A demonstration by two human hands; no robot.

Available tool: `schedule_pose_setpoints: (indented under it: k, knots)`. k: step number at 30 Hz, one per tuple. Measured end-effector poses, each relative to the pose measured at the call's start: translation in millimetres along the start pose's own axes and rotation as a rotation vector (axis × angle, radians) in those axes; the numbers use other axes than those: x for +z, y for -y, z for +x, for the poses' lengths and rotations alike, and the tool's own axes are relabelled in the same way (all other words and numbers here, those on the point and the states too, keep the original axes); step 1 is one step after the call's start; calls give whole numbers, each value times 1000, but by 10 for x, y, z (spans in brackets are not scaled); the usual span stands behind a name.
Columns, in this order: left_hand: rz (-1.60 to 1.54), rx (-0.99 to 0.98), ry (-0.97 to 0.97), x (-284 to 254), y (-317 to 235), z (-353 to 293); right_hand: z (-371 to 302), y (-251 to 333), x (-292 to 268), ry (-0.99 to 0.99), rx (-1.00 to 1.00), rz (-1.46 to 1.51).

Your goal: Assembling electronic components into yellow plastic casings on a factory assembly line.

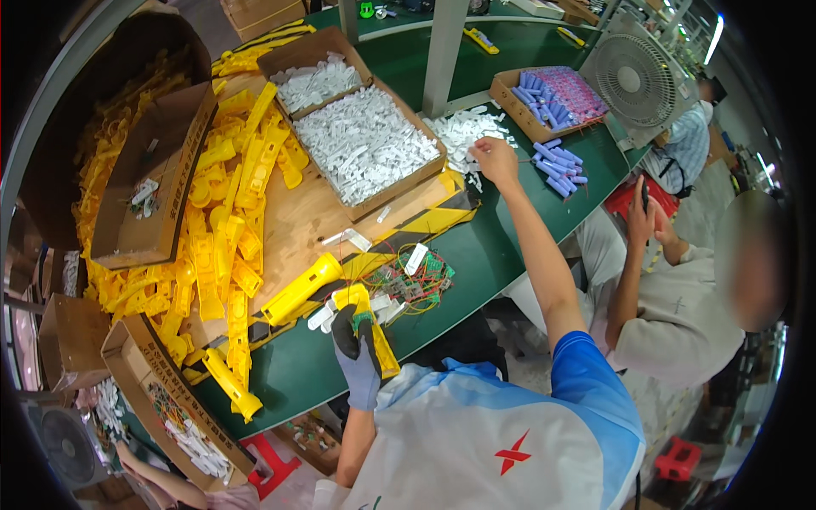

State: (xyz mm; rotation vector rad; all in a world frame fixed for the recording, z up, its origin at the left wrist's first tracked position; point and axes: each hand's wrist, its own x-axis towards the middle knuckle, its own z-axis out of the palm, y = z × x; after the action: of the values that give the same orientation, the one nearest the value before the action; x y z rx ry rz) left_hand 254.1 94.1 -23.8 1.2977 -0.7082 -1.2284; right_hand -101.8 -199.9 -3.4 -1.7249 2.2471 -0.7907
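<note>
My left hand [357, 348], in a grey and black glove, is closed round a yellow flashlight housing [384, 350] near the front edge of the green table. Small green circuit boards with red and yellow wires [429, 276] lie tangled just beyond it, with some white plastic pieces [415, 258] among them. My bare right hand [495, 160] stretches far out over a loose pile of white plastic parts [463, 132]. Its fingers are drawn together, and whatever they hold is too small to make out. Purple cylindrical batteries [561, 167] lie beside that hand.
A divided cardboard box [365, 140] of white parts stands behind the wires. Yellow housings [225, 229] are heaped at left, one whole flashlight housing [302, 287] nearer me. A battery box [551, 102] and a fan [636, 78] stand far right. Another person [680, 306] sits at right.
</note>
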Motion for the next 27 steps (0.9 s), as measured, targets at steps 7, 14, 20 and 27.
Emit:
schedule_pose_setpoints:
  k: [7,14,20,27]
  knots:
    - [-39,96,23,200,-318,55,-1511,776,-267,213,-54,766]
    - [312,303,129,175,-486,142,-2533,1249,-334,751,-414,925]
    - [314,333,40,229,-462,23,-2607,1169,-179,1039,-97,1190]
    - [389,373,77,218,-519,-44,-2582,1216,-80,1094,-184,1233]
